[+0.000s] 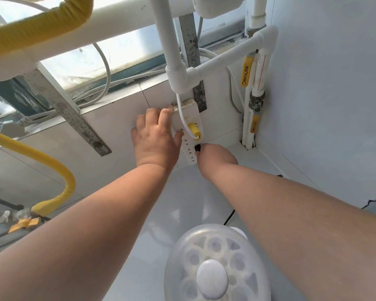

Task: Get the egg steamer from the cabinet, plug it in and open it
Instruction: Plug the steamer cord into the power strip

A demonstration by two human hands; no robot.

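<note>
The egg steamer stands at the bottom centre on the white counter, its clear domed lid with a white knob closed over an egg tray. Its black cord runs back under my right arm. A white power strip hangs on the tiled wall, with a yellow plug on a white cable in an upper socket. My left hand grips the strip's left edge. My right hand pinches the black plug against a lower socket of the strip.
White pipes cross overhead and run down the right corner beside a yellow-handled valve. A yellow corrugated hose curves at the left. Rusty metal brackets sit on the wall below a window. A white wall closes the right side.
</note>
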